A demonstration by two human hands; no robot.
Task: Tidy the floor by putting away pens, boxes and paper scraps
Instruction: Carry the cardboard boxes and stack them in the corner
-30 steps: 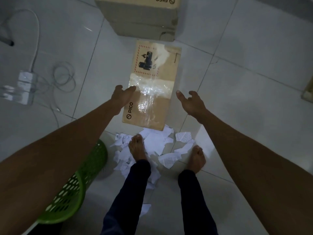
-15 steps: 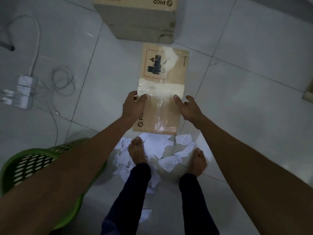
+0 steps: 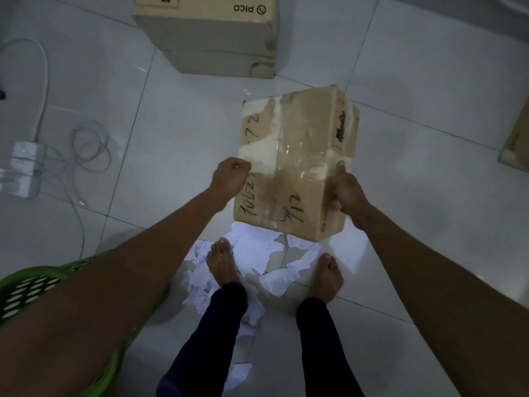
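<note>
A taped brown cardboard box [image 3: 292, 167] with handwritten numbers is lifted off the floor and tilted, held between both hands. My left hand [image 3: 230, 177] grips its left side with curled fingers. My right hand [image 3: 347, 190] grips its right edge, thumb on the top face. Torn white paper scraps [image 3: 257, 262] lie on the tiles around my bare feet, below the box. No pen is visible.
A bigger PICO cardboard box [image 3: 211, 32] stands on the floor ahead. Another box corner [image 3: 516, 141] shows at the right edge. A green perforated basket [image 3: 31, 285] sits at lower left. A white power strip [image 3: 24, 167] with looped cables lies at left.
The box lay flat on the floor with my hands reaching to it; both hands took hold of its sides, and it is now raised and turned onto another face.
</note>
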